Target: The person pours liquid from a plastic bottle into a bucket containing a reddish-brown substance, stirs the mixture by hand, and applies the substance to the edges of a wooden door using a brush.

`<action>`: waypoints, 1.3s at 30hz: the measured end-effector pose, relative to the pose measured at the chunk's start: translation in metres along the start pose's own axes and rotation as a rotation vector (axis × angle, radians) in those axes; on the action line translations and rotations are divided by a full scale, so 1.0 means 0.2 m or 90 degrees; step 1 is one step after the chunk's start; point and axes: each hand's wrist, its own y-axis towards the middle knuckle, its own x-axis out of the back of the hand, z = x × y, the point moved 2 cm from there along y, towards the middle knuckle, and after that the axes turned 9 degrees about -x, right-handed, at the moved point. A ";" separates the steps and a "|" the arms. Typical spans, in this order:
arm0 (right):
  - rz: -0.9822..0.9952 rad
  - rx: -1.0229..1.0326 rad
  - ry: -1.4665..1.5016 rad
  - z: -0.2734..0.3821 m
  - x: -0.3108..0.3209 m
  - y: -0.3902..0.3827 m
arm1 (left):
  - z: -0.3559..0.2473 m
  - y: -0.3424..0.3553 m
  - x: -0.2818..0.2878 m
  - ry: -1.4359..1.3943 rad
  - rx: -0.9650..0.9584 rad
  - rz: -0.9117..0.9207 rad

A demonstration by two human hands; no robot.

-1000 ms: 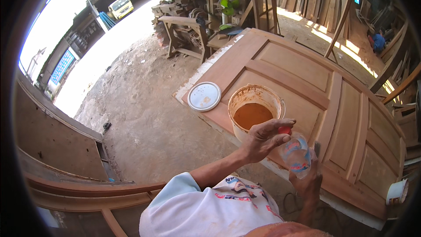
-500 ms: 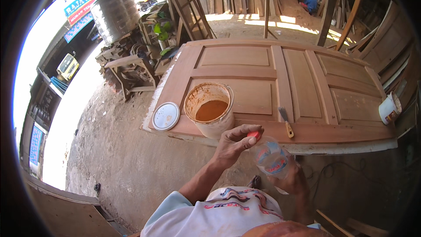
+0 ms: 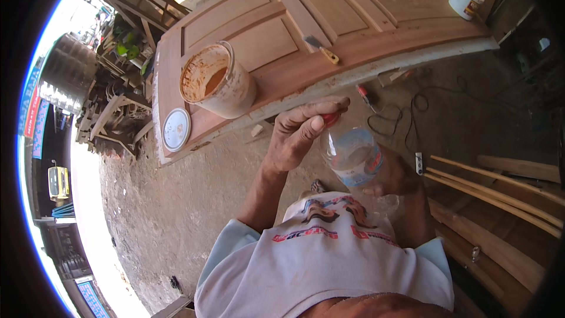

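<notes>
In front of my chest is a clear plastic bottle (image 3: 352, 152) with a blue-and-white label, tilted so its neck leans up and to the left. The thumb and fingers of my left hand (image 3: 297, 132) pinch the red cap (image 3: 331, 119) at its top. My right hand (image 3: 395, 174) wraps round the lower part of the bottle, partly hidden behind it. Beyond them, a panelled wooden door (image 3: 247, 9) lies flat. A pail (image 3: 231, 91) of brown liquid stands on it, beside a round whitish lid (image 3: 176, 129) and a brush (image 3: 322, 50) with a yellowish handle.
A small white bucket (image 3: 466, 1) stands at the door's far right corner. Under the door's edge, a dark cable (image 3: 415, 106) and a red-handled tool (image 3: 366, 95) lie on the floor. Wooden strips (image 3: 494, 194) and planks are at my right; scrap wood (image 3: 120, 121) is piled at left.
My head view has dipped and turned, so the door now sits higher and slanted. Both hands still hold the bottle, left at the cap and right at the body.
</notes>
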 end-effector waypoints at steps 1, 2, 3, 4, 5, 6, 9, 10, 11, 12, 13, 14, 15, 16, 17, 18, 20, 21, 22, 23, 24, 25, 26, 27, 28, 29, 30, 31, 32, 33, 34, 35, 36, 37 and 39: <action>-0.003 0.012 -0.050 0.02 0.02 -0.03 | 0.02 0.01 -0.04 -0.021 -0.007 -0.002; -0.035 0.035 -0.050 0.01 0.01 -0.06 | 0.02 0.03 -0.08 -0.025 -0.024 0.011; -0.073 0.064 -0.057 0.01 0.03 -0.10 | 0.03 0.05 -0.13 -0.008 -0.037 0.010; -0.117 0.088 -0.067 -0.01 0.07 -0.15 | 0.07 0.07 -0.20 0.002 -0.050 0.011; -0.130 0.082 -0.067 -0.03 0.11 -0.19 | 0.11 0.10 -0.27 0.009 -0.063 0.014; -0.154 0.074 -0.068 -0.05 0.15 -0.24 | 0.16 0.13 -0.32 0.017 -0.071 0.032; -0.152 0.085 -0.021 -0.04 0.34 -0.48 | 0.36 0.26 -0.52 -0.033 -0.088 0.132; -0.105 0.117 0.013 -0.06 0.39 -0.49 | 0.38 0.24 -0.52 -0.033 -0.103 0.134; -0.120 0.091 -0.041 -0.08 0.46 -0.54 | 0.43 0.27 -0.57 -0.075 -0.089 0.166; -0.126 0.065 -0.083 -0.11 0.50 -0.61 | 0.50 0.30 -0.63 -0.174 -0.074 0.168; -0.180 0.034 -0.092 -0.13 0.54 -0.67 | 0.53 0.34 -0.71 -0.109 -0.063 0.171; -0.219 0.009 -0.104 -0.13 0.59 -0.70 | 0.55 0.38 -0.81 -0.047 -0.030 0.176; -0.250 -0.016 -0.120 -0.14 0.63 -0.76 | 0.59 0.42 -0.91 0.019 -0.006 0.179; -0.286 -0.020 -0.113 -0.15 0.66 -0.84 | 0.65 0.44 -0.98 -0.008 0.015 0.212; -0.314 -0.017 -0.115 -0.14 0.68 -0.88 | 0.68 0.47 -1.02 -0.028 0.024 0.240; -0.336 -0.011 -0.117 -0.13 0.71 -0.91 | 0.71 0.50 -1.07 -0.045 0.031 0.264; -0.310 0.027 -0.065 -0.11 0.76 -1.01 | 0.73 0.56 -1.18 -0.008 -0.007 0.293; -0.294 0.050 -0.035 -0.12 0.78 -1.03 | 0.73 0.59 -1.24 0.015 -0.023 0.307; -0.230 0.090 0.063 -0.17 0.79 -1.03 | 0.74 0.60 -1.32 -0.016 -0.009 0.313; -0.166 0.133 0.159 -0.23 0.80 -1.02 | 0.76 0.65 -1.36 -0.119 0.027 0.413; -0.102 0.179 0.256 -0.25 0.79 -1.02 | 0.78 0.72 -1.41 -0.223 0.067 0.512; -0.087 0.198 0.254 -0.26 0.79 -1.01 | 0.81 0.74 -1.46 -0.291 0.065 0.536; -0.076 0.217 0.251 -0.26 0.80 -0.99 | 0.83 0.74 -1.50 -0.323 0.050 0.516; -0.075 0.231 0.244 -0.25 0.81 -0.99 | 0.88 0.74 -1.54 -0.335 0.033 0.479; -0.166 0.178 0.195 -0.21 0.80 -0.98 | 0.87 0.75 -1.51 -0.303 0.018 0.429; -0.308 0.118 0.130 -0.20 0.84 -1.04 | 0.94 0.82 -1.51 -0.188 0.053 0.380; -0.372 0.085 0.066 -0.13 0.87 -1.03 | 0.87 0.89 -1.44 -0.016 -0.002 0.427; -0.417 0.060 0.021 -0.11 0.88 -1.02 | 0.89 0.93 -1.39 -0.010 0.009 0.440; -0.460 0.034 -0.023 -0.10 0.88 -1.00 | 0.92 0.96 -1.35 -0.002 0.021 0.453; -0.504 0.002 -0.065 -0.10 0.88 -0.98 | 0.94 0.98 -1.34 -0.022 0.032 0.469; -0.474 0.030 -0.004 -0.11 0.87 -0.96 | 0.96 1.00 -1.32 -0.044 0.041 0.488; -0.444 0.059 0.058 -0.12 0.86 -0.93 | 0.98 1.02 -1.31 -0.091 0.046 0.507; -0.396 0.095 0.113 -0.13 0.85 -0.89 | 0.96 1.02 -1.30 -0.125 0.042 0.516; -0.371 0.122 0.114 -0.14 0.84 -0.85 | 0.95 1.04 -1.27 -0.160 0.044 0.554; -0.324 0.178 0.117 -0.16 0.83 -0.77 | 0.95 1.08 -1.23 -0.238 0.061 0.636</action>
